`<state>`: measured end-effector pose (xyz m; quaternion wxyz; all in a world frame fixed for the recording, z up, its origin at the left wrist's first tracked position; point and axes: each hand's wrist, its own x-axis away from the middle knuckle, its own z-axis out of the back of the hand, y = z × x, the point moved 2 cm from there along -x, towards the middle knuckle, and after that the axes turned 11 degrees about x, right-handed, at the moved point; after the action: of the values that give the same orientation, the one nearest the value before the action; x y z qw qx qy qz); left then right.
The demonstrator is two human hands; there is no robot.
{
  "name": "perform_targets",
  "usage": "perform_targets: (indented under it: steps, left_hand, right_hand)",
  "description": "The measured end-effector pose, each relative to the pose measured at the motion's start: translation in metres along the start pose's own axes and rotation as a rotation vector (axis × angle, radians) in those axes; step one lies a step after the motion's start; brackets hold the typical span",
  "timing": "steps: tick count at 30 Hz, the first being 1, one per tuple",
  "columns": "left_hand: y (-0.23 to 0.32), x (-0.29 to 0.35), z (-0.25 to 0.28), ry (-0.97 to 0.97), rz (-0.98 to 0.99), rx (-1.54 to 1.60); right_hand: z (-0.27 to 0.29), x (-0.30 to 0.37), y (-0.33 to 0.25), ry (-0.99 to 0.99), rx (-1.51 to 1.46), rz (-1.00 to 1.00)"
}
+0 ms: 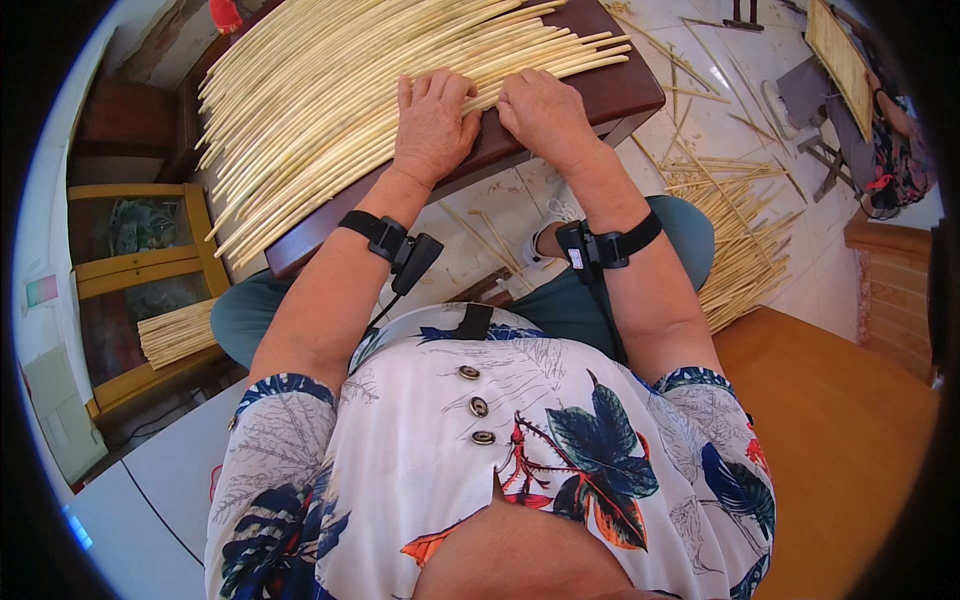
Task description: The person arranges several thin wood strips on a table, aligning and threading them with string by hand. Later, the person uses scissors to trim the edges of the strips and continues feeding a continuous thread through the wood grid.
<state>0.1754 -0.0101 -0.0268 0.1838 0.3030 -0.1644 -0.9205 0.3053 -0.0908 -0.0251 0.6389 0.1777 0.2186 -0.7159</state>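
Observation:
A wide layer of pale, straight plant stalks (300,110) lies side by side across a dark red-brown table (635,97). Along the near edge of this layer, my left hand (436,122) is bent over the stalks, its fingers curled on them and its thumb toward the right. My right hand (548,115) is closed at the same edge, a short way to the right, with its fingers pressed together on the stalks. Its fingertips are partly hidden, so how many stalks it pinches cannot be made out. Stalk ends stick out past it to the right.
A large heap of loose stalks (740,230) lies on the floor at right, with scattered stalks beyond. Another bundle (178,333) sits by a wooden-framed cabinet (190,235) at left. At far right another person (880,150) sits holding a stalk panel (840,65).

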Motion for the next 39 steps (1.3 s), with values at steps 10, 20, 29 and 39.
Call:
perform_targets:
  steps: [10,20,29,39]
  left_hand:
    - [0.0027,-0.0003,0.0025,0.003,-0.036,0.003]
    - [-0.0010,0.0000,0.0020,0.007,-0.071,0.020]
    - [-0.0035,-0.0004,0.0019,0.026,-0.017,0.034]
    - [-0.0031,0.0000,0.0017,0.022,-0.011,0.017]
  right_hand:
    - [-0.0039,-0.0004,-0.0021,-0.030,0.026,-0.042]
    - [-0.0083,-0.0010,-0.0005,-0.059,-0.043,-0.110]
    - [-0.0047,-0.0018,-0.0016,0.010,-0.135,-0.097]
    - [-0.0065,-0.0016,-0.0028,0.015,-0.109,-0.076]
